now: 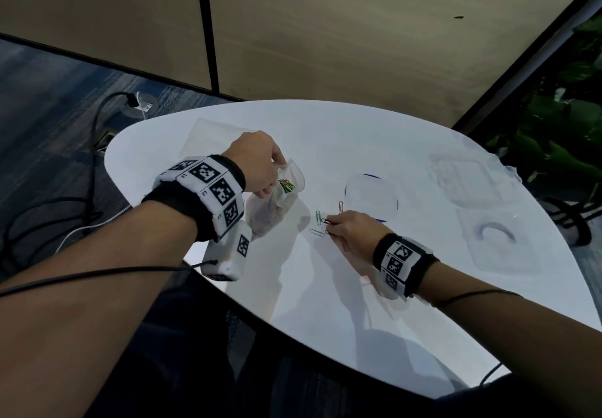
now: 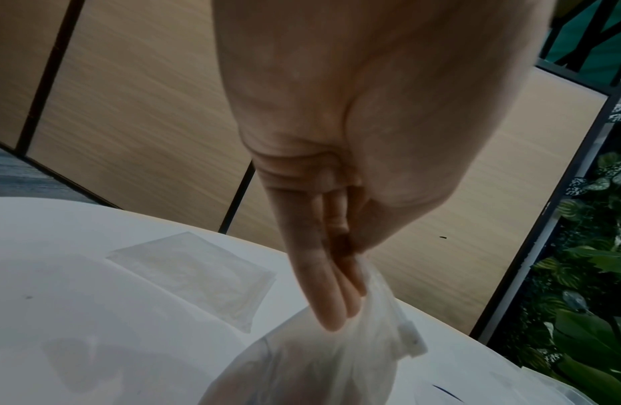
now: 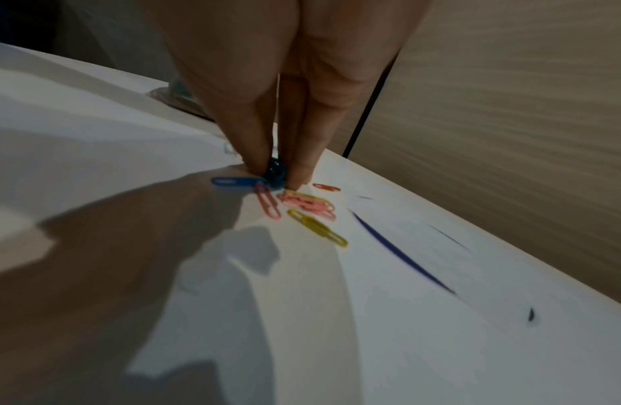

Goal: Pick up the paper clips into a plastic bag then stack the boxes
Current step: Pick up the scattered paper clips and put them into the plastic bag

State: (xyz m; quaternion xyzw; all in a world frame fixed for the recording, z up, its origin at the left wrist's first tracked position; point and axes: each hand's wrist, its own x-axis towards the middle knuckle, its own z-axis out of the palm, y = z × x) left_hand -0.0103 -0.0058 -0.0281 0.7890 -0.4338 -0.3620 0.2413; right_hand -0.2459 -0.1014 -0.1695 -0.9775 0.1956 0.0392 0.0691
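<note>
My left hand (image 1: 277,170) holds a clear plastic bag (image 1: 280,199) upright on the white table (image 1: 325,303), with several coloured paper clips inside. In the left wrist view my fingers (image 2: 333,296) pinch the bag's rim (image 2: 382,323). My right hand (image 1: 327,226) is down on the table and pinches a dark blue paper clip (image 3: 276,172) between thumb and fingertips. Loose clips lie around it: blue (image 3: 233,181), pink (image 3: 267,204), yellow (image 3: 318,227), orange (image 3: 326,187); green (image 1: 318,217) in the head view.
A clear box (image 1: 371,196) with a dark blue edge lies just beyond my right hand. Two more clear boxes (image 1: 469,179) (image 1: 498,241) sit at the table's right side. A flat spare bag (image 2: 198,274) lies at the far left. Cables run across the floor.
</note>
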